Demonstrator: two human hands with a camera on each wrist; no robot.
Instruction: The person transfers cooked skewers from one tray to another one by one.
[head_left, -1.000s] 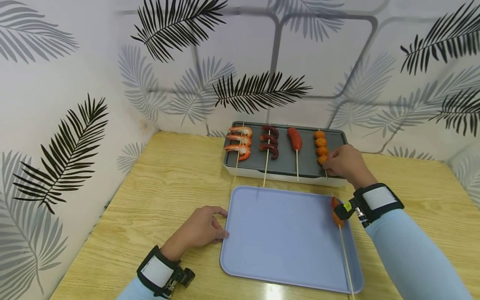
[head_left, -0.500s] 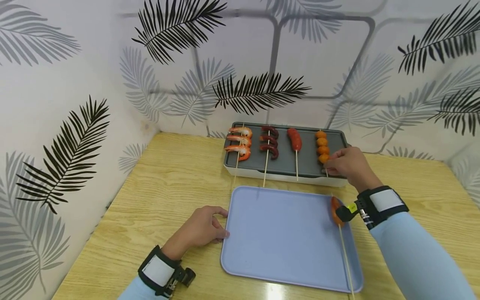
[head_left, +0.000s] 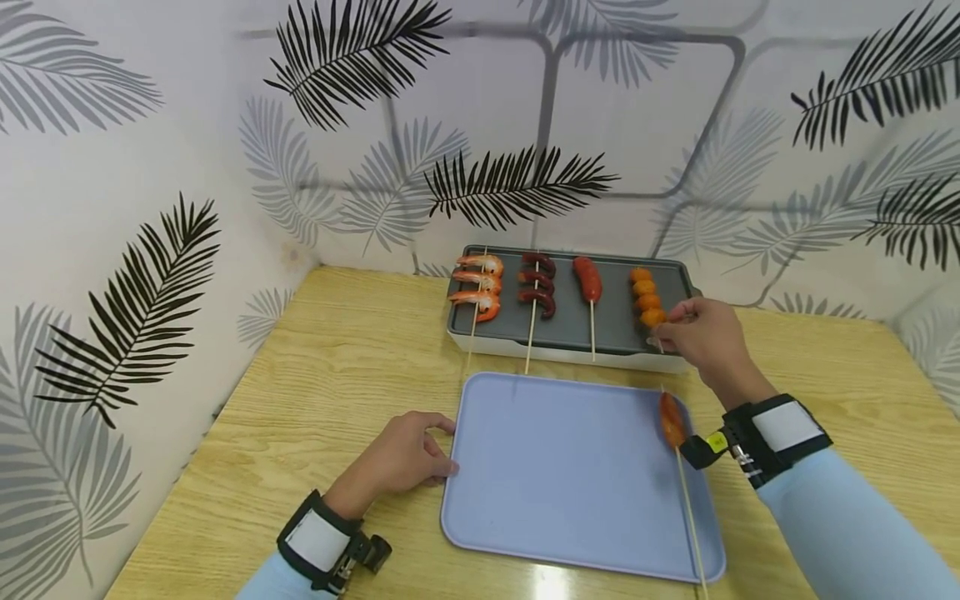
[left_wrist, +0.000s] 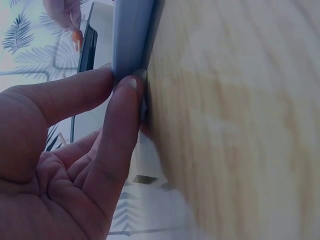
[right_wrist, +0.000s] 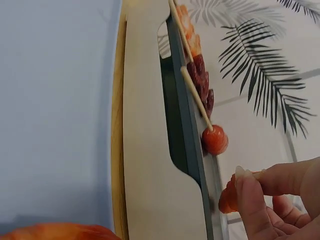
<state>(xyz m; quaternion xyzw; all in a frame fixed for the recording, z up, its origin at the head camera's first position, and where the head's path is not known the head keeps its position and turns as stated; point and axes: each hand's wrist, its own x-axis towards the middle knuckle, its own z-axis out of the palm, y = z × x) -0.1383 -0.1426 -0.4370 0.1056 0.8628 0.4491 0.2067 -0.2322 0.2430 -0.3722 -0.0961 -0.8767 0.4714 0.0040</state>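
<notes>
My right hand (head_left: 705, 337) pinches the stick of a skewer of orange balls (head_left: 645, 292) between thumb and fingers, over the right end of a dark grill plate (head_left: 618, 321). The skewer slants; whether it still touches the plate, I cannot tell. My left hand (head_left: 405, 454) grips the left rim of a blue-grey tray (head_left: 562, 467); in the left wrist view its thumb and a finger pinch the tray's edge (left_wrist: 131, 40). Along the tray's right side lies a skewer with one orange-brown piece (head_left: 672, 421), partly under the right wrist's camera.
Left of the orange balls, the grill plate carries a red sausage skewer (head_left: 588, 279), a skewer of dark red curled pieces (head_left: 537, 287) and a shrimp skewer (head_left: 480, 283). Their sticks overhang its front edge. A leaf-patterned wall covering (head_left: 480, 100) rises behind the wooden table (head_left: 360, 350).
My right hand has moved slightly to the right, taking the stick end of the orange-ball skewer along, so the skewer now slants more. The left hand and tray stay put.
</notes>
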